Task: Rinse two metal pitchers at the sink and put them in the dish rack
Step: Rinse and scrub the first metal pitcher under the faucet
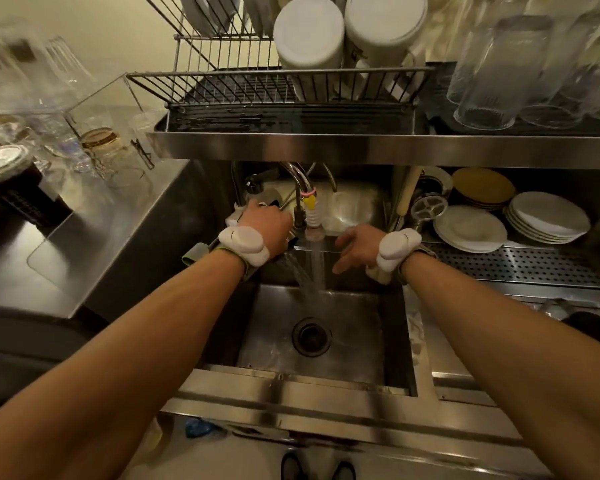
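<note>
No text, label, brand or number can be read here. The dark box on the steel counter at the left carries a row of faint pale marks, too blurred to make out.

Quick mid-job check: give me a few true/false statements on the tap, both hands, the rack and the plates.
1. The faucet pours water into the sink. True.
2. The right hand grips a pitcher. False: it is open and holds nothing.
3. Two white containers stand upside down in the dish rack. True.
4. The plates are stacked left of the sink. False: they sit to its right, under the shelf.
5. The left hand reaches back beside the faucet. True.
</note>
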Demonstrator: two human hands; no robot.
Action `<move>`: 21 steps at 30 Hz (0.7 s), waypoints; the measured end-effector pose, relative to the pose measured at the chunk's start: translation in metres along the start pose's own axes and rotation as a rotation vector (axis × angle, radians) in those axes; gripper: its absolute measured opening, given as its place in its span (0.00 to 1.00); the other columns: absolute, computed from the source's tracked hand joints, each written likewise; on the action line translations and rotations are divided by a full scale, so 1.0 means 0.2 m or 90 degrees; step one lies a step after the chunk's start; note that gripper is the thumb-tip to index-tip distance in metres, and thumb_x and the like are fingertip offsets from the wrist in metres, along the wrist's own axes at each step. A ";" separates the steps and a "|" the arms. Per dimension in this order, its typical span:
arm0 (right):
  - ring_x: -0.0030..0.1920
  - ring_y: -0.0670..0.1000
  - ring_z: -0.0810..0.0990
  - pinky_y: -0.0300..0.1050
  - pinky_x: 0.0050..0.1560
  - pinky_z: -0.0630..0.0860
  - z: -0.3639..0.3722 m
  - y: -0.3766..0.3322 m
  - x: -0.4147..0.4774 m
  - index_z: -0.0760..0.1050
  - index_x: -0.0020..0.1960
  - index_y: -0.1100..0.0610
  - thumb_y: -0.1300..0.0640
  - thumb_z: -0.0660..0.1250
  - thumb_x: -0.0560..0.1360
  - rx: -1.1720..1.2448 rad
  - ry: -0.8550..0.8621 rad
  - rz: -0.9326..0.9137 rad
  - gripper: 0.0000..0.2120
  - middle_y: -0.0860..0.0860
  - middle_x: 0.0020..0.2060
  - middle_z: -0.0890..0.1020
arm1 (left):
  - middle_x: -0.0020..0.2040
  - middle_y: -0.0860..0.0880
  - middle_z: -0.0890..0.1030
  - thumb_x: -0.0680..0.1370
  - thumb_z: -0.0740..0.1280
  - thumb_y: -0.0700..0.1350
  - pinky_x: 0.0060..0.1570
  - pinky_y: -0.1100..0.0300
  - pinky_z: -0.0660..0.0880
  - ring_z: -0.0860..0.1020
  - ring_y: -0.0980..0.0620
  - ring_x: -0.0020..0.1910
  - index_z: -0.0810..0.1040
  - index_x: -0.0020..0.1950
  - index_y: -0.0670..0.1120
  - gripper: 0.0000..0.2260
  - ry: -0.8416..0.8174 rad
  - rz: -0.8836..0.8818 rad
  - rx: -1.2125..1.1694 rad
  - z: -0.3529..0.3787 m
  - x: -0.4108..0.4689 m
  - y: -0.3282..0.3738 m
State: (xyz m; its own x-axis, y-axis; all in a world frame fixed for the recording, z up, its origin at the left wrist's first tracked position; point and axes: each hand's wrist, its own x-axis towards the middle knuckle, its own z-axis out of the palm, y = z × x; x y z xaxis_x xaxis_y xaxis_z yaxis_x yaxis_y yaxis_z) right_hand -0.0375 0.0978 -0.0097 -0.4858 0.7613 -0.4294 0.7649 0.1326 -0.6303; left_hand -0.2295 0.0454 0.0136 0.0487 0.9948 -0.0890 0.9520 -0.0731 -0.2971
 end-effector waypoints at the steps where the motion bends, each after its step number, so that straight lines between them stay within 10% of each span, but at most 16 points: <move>1: 0.57 0.55 0.78 0.44 0.48 0.74 0.00 -0.01 0.00 0.71 0.67 0.60 0.57 0.78 0.65 -0.006 -0.001 -0.003 0.33 0.56 0.60 0.79 | 0.48 0.43 0.82 0.76 0.63 0.47 0.61 0.48 0.65 0.79 0.42 0.50 0.78 0.49 0.45 0.08 0.011 0.004 0.015 0.00 0.00 0.00; 13: 0.56 0.56 0.79 0.49 0.59 0.76 0.01 0.02 0.07 0.73 0.65 0.61 0.59 0.79 0.64 -0.008 -0.001 -0.018 0.31 0.56 0.58 0.80 | 0.49 0.43 0.82 0.77 0.64 0.47 0.62 0.49 0.65 0.79 0.43 0.50 0.79 0.48 0.44 0.08 0.037 0.016 0.054 0.03 0.01 0.00; 21: 0.56 0.55 0.78 0.45 0.55 0.74 0.09 0.14 0.14 0.73 0.65 0.60 0.56 0.79 0.64 0.019 -0.013 0.012 0.32 0.55 0.60 0.79 | 0.49 0.41 0.82 0.78 0.63 0.47 0.48 0.52 0.75 0.80 0.42 0.49 0.81 0.51 0.38 0.13 -0.070 -0.182 -0.494 0.24 0.10 0.00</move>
State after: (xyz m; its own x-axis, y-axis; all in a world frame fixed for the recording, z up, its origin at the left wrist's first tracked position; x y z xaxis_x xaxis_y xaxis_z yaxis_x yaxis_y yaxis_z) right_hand -0.0382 0.1111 -0.0515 -0.4799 0.7504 -0.4546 0.7611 0.0984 -0.6411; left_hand -0.2428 0.0622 -0.0345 -0.2183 0.9522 -0.2137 0.8628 0.2906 0.4137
